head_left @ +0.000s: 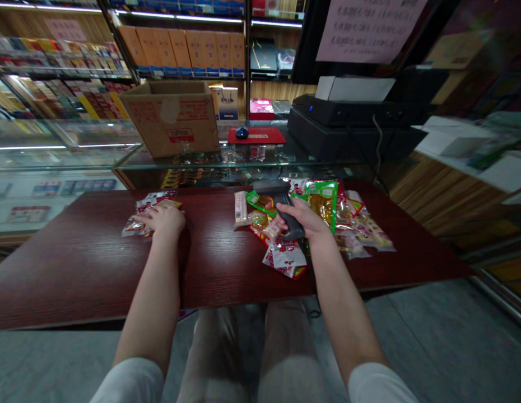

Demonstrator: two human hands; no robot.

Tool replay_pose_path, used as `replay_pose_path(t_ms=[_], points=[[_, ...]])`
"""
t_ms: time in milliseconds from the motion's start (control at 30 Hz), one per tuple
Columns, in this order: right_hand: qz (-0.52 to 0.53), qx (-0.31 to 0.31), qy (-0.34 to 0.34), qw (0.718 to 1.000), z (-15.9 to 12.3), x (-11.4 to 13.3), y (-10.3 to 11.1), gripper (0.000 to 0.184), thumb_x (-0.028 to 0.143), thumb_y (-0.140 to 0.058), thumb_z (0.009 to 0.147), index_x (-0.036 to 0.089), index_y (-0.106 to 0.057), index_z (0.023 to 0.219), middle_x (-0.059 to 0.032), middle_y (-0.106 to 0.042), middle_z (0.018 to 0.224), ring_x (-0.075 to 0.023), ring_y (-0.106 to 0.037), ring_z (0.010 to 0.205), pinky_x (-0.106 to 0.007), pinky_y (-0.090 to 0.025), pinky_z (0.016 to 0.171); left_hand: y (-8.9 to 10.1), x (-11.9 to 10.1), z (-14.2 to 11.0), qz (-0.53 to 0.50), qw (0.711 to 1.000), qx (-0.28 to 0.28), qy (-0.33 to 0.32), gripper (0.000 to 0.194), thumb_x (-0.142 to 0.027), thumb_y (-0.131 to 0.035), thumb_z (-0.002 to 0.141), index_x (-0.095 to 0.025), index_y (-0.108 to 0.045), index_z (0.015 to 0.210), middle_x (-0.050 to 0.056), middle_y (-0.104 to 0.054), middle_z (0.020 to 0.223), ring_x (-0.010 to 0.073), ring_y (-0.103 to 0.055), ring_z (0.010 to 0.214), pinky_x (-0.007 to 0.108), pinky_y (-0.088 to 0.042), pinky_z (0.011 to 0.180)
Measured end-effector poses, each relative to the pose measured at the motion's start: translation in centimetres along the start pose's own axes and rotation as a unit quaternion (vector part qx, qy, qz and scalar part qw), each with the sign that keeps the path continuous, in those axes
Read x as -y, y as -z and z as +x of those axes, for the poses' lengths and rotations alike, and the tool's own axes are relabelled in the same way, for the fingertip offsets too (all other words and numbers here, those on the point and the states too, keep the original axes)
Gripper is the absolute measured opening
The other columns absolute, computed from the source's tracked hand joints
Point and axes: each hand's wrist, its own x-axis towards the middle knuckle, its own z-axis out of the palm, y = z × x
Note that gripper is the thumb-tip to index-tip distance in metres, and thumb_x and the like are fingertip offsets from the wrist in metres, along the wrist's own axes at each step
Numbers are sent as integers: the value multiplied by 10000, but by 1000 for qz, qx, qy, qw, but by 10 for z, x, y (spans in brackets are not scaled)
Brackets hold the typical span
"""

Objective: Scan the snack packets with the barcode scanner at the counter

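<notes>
My right hand [306,217] is wrapped round the grip of a dark grey handheld barcode scanner [273,190]. The scanner's head points left, over a pile of snack packets. In that pile are a green-edged packet [322,202] with brown contents, white-and-red packets [289,254] and a pale wrapped bar [241,209]. Farther left, my left hand [163,217] lies on a small group of plastic snack packets [135,225], its fingers stretched out over them. The palm hides part of that group.
All of this rests on a dark red-brown wooden tabletop [218,268]. Behind it, a glass counter carries an open cardboard box [172,123], a red mat [269,136] with a dark mouse [242,132], and black checkout equipment [348,126]. A cable hangs below my right hand.
</notes>
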Motion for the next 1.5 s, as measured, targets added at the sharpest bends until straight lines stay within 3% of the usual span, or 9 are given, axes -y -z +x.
replay_pose_path(t_ms=[67,133,300,400,633,733,933,1300,1500], points=[[-1,-3,-4,1000,0,0,0,469,457,-810,706,195,-551,996,43,-567,533,-100,-469,441,-233,-340,429,0,-20,-7,45,998,-37,14,542,-331,-506,890,-17,-569,1327,366,-454,1458,512,-304,1443,757,-232,1064],[-4,-3,-3,1000,0,0,0,475,454,-809,707,189,-555,1010,41,-565,539,-101,-468,442,-237,-337,429,1,-46,-17,24,996,-47,-76,527,-375,-394,960,-78,-557,1363,281,-504,1457,417,-413,1403,623,-309,1107],[-13,-1,6,1000,-1,2,0,466,440,-794,721,183,-546,1020,39,-562,548,-102,-471,451,-243,-340,442,-16,-98,-45,-4,971,169,-167,680,-630,-350,943,-103,-604,1291,224,-605,1321,372,-558,1239,499,-427,1021],[-16,0,2,1000,-2,3,0,477,449,-792,727,194,-523,1028,41,-565,556,-109,-482,460,-248,-344,452,-29,-106,-55,5,963,201,-179,761,-728,-449,854,-115,-613,1273,226,-566,1341,391,-530,1252,515,-419,1019],[-17,-5,-2,1000,-4,4,0,502,480,-815,699,216,-509,997,54,-562,548,-108,-481,453,-255,-360,456,-32,-91,-41,-73,967,170,-175,499,-341,-605,804,-126,-622,1254,174,-638,1233,317,-619,1140,405,-474,986],[-14,-6,-1,1000,-6,6,-1,514,496,-825,689,222,-504,980,62,-555,543,-104,-477,451,-256,-362,460,-27,-77,-27,-154,966,103,-184,475,-248,-585,774,-146,-621,1236,138,-651,1188,279,-635,1091,377,-498,964],[0,11,23,1000,-5,3,-6,502,493,-826,687,215,-503,953,71,-520,535,-88,-439,437,-234,-315,433,-9,-62,-12,-236,951,-16,-198,527,-179,-570,747,-143,-592,1272,120,-646,1211,257,-607,1158,370,-457,1048],[28,24,48,998,2,-8,-16,403,417,-800,725,188,-562,956,61,-539,606,-59,-409,437,-205,-319,399,-7,-65,-15,-223,950,-7,-220,446,-246,-561,791,-136,-616,1219,129,-680,1187,250,-636,1101,354,-471,1008],[13,-37,98,994,-8,8,2,413,458,-777,721,213,-573,983,65,-521,535,-93,-429,446,-226,-329,412,17,-41,-10,-58,993,-87,-48,418,-344,-549,817,-101,-682,1130,246,-634,1237,438,-557,1182,613,-407,1016]])
